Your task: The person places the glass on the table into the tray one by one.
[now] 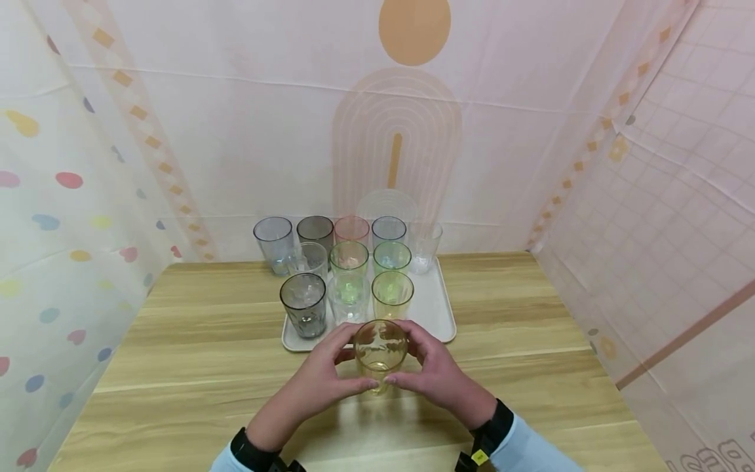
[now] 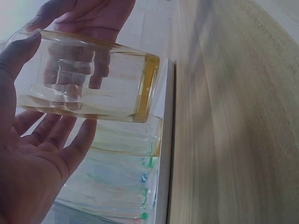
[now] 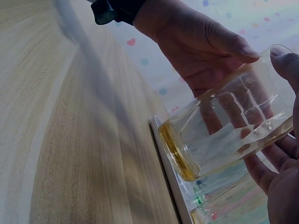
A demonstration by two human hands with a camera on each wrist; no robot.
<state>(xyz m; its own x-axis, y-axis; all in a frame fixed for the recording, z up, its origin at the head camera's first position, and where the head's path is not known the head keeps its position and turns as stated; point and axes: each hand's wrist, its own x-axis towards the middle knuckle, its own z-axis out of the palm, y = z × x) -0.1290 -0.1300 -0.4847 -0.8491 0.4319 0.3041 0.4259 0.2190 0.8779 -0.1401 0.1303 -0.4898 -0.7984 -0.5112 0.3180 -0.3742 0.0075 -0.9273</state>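
Between both hands is a clear yellow-tinted drinking glass (image 1: pixel 381 347), lifted above the table in front of the tray. My left hand (image 1: pixel 330 367) holds its left side, thumb on the near face and fingers curled round behind. The right hand (image 1: pixel 430 370) grips the opposite side in the same way, its thumb tip close to the left one. In the left wrist view the yellow glass (image 2: pixel 98 77) shows a thick amber base, clear of the wood. The right wrist view shows the same glass (image 3: pixel 233 121) with fingers visible through its wall.
A white tray (image 1: pixel 439 308) behind the hands carries several tinted glasses in rows. Nearest are a grey glass (image 1: pixel 303 305), and a yellow one (image 1: pixel 392 295) just behind the held glass. Green glasses (image 1: pixel 349 259) stand farther back. A printed cloth (image 1: pixel 265 131) hangs behind the wooden table (image 1: pixel 194 367).
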